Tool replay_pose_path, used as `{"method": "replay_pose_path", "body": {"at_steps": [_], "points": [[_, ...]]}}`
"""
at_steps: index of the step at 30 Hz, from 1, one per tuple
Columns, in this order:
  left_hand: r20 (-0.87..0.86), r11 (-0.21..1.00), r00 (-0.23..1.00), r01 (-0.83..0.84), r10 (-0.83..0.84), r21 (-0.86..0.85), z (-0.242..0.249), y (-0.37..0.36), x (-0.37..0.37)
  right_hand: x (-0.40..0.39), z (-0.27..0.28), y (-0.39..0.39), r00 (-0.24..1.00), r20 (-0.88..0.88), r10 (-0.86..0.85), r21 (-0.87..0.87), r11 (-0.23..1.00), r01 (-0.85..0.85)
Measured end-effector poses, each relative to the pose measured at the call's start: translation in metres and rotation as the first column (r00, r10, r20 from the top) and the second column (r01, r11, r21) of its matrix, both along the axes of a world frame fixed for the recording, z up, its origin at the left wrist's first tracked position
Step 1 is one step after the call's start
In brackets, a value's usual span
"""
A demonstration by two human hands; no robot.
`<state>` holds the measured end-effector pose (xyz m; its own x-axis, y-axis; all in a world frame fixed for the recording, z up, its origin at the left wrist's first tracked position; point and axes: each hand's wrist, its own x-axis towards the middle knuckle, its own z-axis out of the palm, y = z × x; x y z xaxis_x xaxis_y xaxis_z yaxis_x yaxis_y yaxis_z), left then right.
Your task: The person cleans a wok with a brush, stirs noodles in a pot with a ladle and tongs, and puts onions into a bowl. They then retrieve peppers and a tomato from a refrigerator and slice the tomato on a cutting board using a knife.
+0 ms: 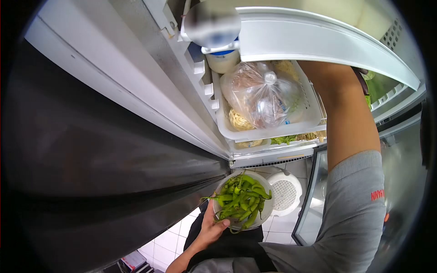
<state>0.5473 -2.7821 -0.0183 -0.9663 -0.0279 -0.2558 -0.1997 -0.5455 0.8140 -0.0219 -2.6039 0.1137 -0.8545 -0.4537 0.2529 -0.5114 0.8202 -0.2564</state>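
My left hand (212, 227) grips the near-left side of a round, pale plastic bowl (268, 216), with the thumb over its rim. Heaped inside are green chili peppers (243, 198), some with stems poking past the edge. My right forearm (339, 109) reaches up into the open refrigerator. Its hand is hidden behind the white shelf edge (318, 43), so neither its fingers nor anything held can be seen. Close to that wrist are a dark object (363, 81) I cannot make out and some green leaves (375, 86).
A white bin (221, 123) holds a knotted clear plastic bag (264, 93) and noodle-like food (240, 119). Behind it stands a blue-lidded jar (224, 63). Leafy greens (283, 139) lie below. A white stool (286, 193) stands on the tiled floor, beside a glass-panelled door (314, 200).
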Motion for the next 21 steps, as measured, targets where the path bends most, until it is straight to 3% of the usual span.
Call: {"method": "replay_pose_path", "body": {"at_steps": [3, 21], "points": [[0.034, 0.997, 0.999, -0.034, 0.032, 0.069, 0.006, -0.001, 0.002, 0.002, 0.000, 0.004, 1.000, 0.003, 0.006, -0.023, 1.000, -0.006], [0.009, 0.999, 1.000, -0.004, 0.003, 0.052, 0.002, 0.001, 0.000, -0.005, -0.003, -0.001, 1.000, 0.002, 0.008, -0.050, 0.999, -0.007]]}}
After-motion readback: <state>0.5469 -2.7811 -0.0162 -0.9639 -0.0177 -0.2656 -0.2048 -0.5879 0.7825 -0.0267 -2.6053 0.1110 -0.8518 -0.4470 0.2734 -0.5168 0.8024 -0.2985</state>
